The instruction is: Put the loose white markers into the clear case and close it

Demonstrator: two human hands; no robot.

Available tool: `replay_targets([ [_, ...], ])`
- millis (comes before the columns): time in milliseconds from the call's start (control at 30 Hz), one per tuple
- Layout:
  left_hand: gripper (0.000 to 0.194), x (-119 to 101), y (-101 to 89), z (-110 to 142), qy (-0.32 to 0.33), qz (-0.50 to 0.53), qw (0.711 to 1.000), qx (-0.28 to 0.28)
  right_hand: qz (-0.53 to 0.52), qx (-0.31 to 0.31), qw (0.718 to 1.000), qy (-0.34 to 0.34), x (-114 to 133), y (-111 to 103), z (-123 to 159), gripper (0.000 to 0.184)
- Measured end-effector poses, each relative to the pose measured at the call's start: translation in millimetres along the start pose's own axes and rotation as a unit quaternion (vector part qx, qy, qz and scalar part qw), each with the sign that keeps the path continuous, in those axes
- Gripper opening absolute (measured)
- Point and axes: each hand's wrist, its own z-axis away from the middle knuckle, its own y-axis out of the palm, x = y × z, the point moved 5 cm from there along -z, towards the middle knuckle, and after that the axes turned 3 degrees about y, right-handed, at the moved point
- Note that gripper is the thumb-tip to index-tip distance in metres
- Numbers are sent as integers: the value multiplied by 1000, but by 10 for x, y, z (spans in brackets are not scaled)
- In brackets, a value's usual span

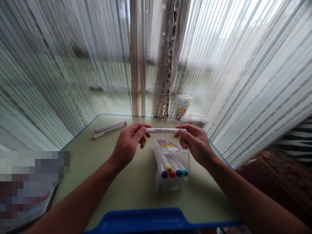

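Note:
A white marker (162, 130) lies level in the air between my two hands. My left hand (130, 139) pinches its left end, and my right hand (195, 139) grips the right end; both ends are covered by fingers. Just below it, a clear plastic marker case (158, 156) rests on the table with its near end open. Several markers (172, 165) stick out of the case, with purple, yellow, orange, dark green and turquoise tips facing me. Two white markers with pink ends (109, 130) lie side by side on the table, left of my left hand.
Behind my right hand, one clear case (182, 107) stands upright and another (193, 119) lies flat at the table's back edge. A blue tray edge (143, 221) runs along the front. String curtains (104, 65) hang behind the pale green table (80, 156). A pixelated area covers the left.

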Motion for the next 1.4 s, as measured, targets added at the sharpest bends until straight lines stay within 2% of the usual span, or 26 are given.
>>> replay_targets([
  [233,23,15,-15,9,-6,35,999,-16,-13,6,1000,-16,10,1,7,18],
  [400,22,-1,-21,4,-3,14,999,-31,-8,0,1000,-15,9,2,11,21],
  [567,22,13,8,8,8,-66,998,7,11,-6,1000,-8,12,16,21,22],
  [700,26,49,43,18,14,-86,995,41,18,-2,1000,-4,9,24,21,23],
  [1100,24,12,36,1,15,-35,999,26,33,46,998,-2,18,57,38,18],
  [1400,23,10,34,1,24,-41,998,29,43,42,998,-18,24,54,25,19],
])
